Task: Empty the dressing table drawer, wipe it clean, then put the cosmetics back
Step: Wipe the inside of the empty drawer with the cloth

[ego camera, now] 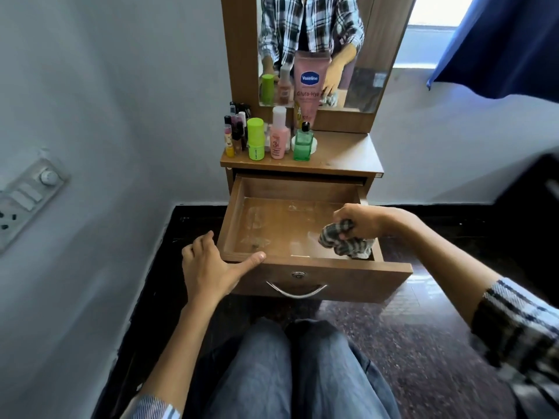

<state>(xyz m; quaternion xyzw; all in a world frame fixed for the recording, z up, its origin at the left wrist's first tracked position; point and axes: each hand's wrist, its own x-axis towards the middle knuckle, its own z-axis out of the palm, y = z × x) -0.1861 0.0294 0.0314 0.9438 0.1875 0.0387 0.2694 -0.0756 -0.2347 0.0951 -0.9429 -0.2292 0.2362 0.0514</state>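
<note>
The wooden drawer of the dressing table is pulled out, and its dusty bottom holds nothing but smudges. My right hand grips a crumpled checked cloth inside the drawer at its front right corner. My left hand holds the drawer's front left corner, thumb lying along the front edge. On the tabletop stand the cosmetics: a green stick, a pink bottle, a green glass bottle, a tall pink Vaseline tube and several lipsticks and small tubes.
A mirror rises behind the tabletop. A white wall with a switch panel lies to the left. A blue curtain hangs at the upper right. The floor is dark stone, and my knees are below the drawer.
</note>
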